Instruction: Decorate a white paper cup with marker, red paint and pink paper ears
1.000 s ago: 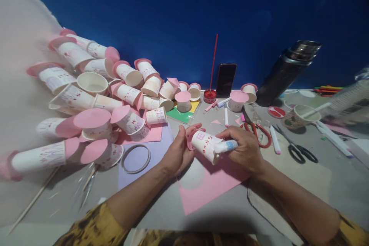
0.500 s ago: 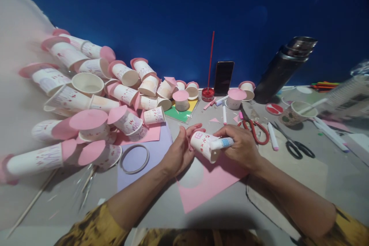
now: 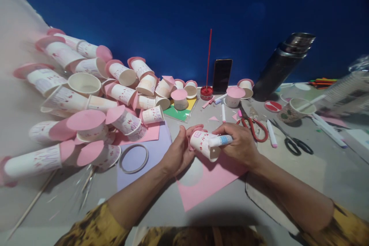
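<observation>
My left hand [image 3: 181, 149] is closed around the pink-topped end of a small white paper cup [image 3: 201, 142]. The cup lies tilted on its side in the air, its wall drawn with red marks and a pink square. In my right hand [image 3: 240, 142] is a chunky white marker with a blue label [image 3: 221, 140], lying against the cup's side near its open end. Its tip is hard to make out. Below both hands lies a sheet of pink paper [image 3: 198, 196] with a round cut-out.
Decorated paper cups [image 3: 86, 121] with pink discs pile up at left. A grey ring [image 3: 134, 172] rests on purple paper [image 3: 122, 182]. Red-handled pliers [image 3: 261, 136], black scissors [image 3: 300, 146], a phone [image 3: 222, 76] and a leaning black flask [image 3: 276, 71] stand or lie beyond and right.
The view has shifted slightly. Both hands keep their hold on the cup and the marker, and the cup has barely turned.
</observation>
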Demonstrator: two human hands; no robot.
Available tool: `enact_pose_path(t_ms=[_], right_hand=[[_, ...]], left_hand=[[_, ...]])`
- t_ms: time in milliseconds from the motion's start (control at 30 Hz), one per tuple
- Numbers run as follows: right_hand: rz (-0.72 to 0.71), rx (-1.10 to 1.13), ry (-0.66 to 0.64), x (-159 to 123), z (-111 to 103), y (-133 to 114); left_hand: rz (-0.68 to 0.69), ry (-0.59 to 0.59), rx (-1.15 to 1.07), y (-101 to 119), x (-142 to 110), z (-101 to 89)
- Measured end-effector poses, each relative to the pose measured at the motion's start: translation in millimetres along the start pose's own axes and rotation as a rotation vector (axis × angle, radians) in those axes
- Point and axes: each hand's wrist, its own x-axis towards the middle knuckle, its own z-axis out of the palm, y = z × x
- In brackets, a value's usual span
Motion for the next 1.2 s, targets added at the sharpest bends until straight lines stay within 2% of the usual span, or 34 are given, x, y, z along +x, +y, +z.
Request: enact_pose_path(t_ms=[200,500,600,700,1000,1200], right_hand=[[0.11,0.066,-0.002,0.5,-0.4,-1.5],[0.632,0.468,0.028,20.7,-13.4,-7.9],[0.724,0.496,0.032,24.6,-13.7,-5.4],[0.71,0.393,0.033,22.7,-11.7,-4.5],[0.509,0.151,0.042,17.7,-8.8,-7.4],[0.473,0.036,0.01,15.7,-8.1,-4.5]], left_hand=[[-0.04,0.005,0.004,3.0,-1.6,0.7],[0.055,0.045,-0.034,18.3,1.0,-0.1],[0.135,0.042,-0.033,20.5,-0.1,0.3],[0.151,0.019,-0.014,17.0,-2.4,2.1],[0.088,-0.126,0.106,5.6,-6.0,7.0],[0.069,-0.141,0.106,4.5,-5.5,9.4]])
